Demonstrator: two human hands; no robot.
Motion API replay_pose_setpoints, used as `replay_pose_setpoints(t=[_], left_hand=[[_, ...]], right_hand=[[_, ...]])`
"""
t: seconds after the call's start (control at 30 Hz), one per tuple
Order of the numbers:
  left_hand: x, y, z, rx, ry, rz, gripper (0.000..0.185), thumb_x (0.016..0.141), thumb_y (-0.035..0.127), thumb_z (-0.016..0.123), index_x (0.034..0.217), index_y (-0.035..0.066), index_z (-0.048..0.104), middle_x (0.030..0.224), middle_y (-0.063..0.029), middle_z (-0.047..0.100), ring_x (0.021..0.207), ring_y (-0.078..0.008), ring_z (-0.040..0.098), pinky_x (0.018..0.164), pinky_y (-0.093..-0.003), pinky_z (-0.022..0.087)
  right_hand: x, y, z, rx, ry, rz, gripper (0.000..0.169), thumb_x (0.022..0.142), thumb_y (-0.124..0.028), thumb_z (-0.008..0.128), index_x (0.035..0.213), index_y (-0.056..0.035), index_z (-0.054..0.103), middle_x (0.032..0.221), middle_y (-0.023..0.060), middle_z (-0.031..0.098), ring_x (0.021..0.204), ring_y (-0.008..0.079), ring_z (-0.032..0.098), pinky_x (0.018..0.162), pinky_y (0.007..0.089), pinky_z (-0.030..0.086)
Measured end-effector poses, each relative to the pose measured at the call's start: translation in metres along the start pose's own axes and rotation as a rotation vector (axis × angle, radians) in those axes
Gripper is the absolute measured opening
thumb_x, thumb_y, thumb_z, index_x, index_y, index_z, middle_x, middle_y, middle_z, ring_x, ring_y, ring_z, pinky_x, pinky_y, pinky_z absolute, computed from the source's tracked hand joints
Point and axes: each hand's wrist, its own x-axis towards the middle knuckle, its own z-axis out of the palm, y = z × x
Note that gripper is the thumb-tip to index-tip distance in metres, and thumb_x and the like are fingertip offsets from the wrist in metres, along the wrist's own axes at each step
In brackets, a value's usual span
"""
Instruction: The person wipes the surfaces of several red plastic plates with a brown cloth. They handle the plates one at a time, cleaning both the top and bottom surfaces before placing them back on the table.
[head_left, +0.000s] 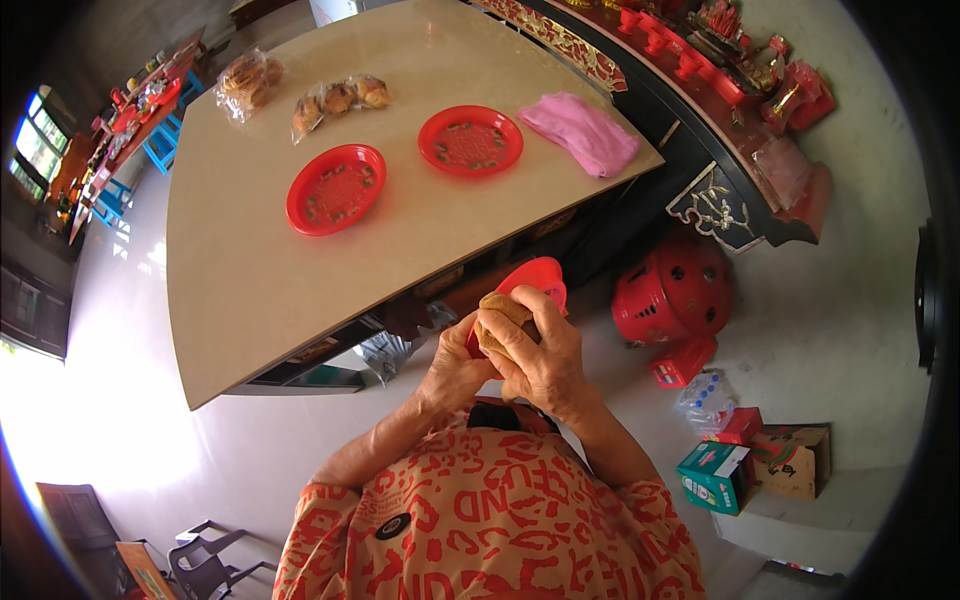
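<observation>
Close to my body, past the table's near edge, my left hand (457, 367) grips a red plastic dish (534, 274), partly hidden by my fingers. My right hand (544, 356) holds a brown cloth or sponge (501, 319) pressed against that dish. Two red patterned plates (335, 189) (470, 141) lie apart on the beige table (247, 277). A folded pink towel (577, 135) rests to their right. Farther back on the tabletop are bagged pastries in a row (339, 97) and another clear bag of baked goods (250, 81).
A dark altar table (720, 112) with red cups and ornaments stands at the right. Below it are a red perforated metal drum (675, 289), a bag of bottles (706, 401) and cardboard boxes (791, 461). A plastic chair (210, 559) stands lower left, blue stools (160, 142) upper left.
</observation>
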Motion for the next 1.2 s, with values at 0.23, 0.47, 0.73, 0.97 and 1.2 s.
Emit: replay_pose_setpoints(t=[0.23,0.47,0.73,0.97,1.2], left_hand=[[-0.005,0.012,-0.02,-0.008,-0.015,-0.09,0.046,0.077,-0.002,0.064,0.123,0.002,0.057,0.103,-0.0014,0.066,0.095,-0.0079,0.059,0.086,-0.0267,0.05],[-0.011,0.015,-0.031,-0.035,-0.043,-0.053,0.048,0.077,0.003,0.072,0.123,0.002,0.057,0.104,-0.0019,0.065,0.096,-0.009,0.059,0.087,-0.0275,0.05],[0.005,0.018,-0.039,-0.098,-0.148,-0.175,0.056,0.077,-0.001,0.075,0.129,0.003,0.053,0.111,-0.0038,0.063,0.105,-0.0122,0.058,0.095,-0.0324,0.047],[0.001,0.018,-0.04,-0.013,-0.117,-0.196,0.047,0.078,-0.001,0.072,0.122,0.002,0.058,0.105,-0.0032,0.067,0.094,-0.0098,0.062,0.085,-0.0293,0.054],[0.001,0.019,-0.035,-0.062,-0.076,-0.119,0.047,0.077,-0.002,0.072,0.122,0.003,0.058,0.104,-0.0022,0.067,0.093,-0.0098,0.062,0.087,-0.0295,0.053]], right_hand=[[0.02,0.023,-0.003,0.198,0.004,0.178,0.045,0.072,0.001,0.074,0.115,-0.0097,0.066,0.116,0.0125,0.052,0.097,0.0272,0.061,0.079,0.0361,0.054],[0.016,0.047,-0.003,0.534,-0.115,0.365,0.034,0.08,0.001,0.066,0.114,-0.0035,0.064,0.116,0.013,0.059,0.107,0.0254,0.059,0.094,0.0338,0.047],[0.017,0.017,0.009,0.318,-0.244,0.226,0.03,0.074,-0.008,0.078,0.103,-0.0096,0.07,0.114,0.014,0.058,0.099,0.0257,0.062,0.081,0.0339,0.053],[0.018,0.005,0.016,0.172,-0.014,0.113,0.038,0.07,-0.006,0.08,0.106,-0.0125,0.07,0.106,0.0087,0.049,0.089,0.0234,0.059,0.07,0.0347,0.055],[0.018,0.031,0.012,0.237,0.031,0.279,0.038,0.073,-0.001,0.074,0.11,-0.0079,0.068,0.103,0.009,0.052,0.085,0.0226,0.059,0.07,0.0329,0.051]])
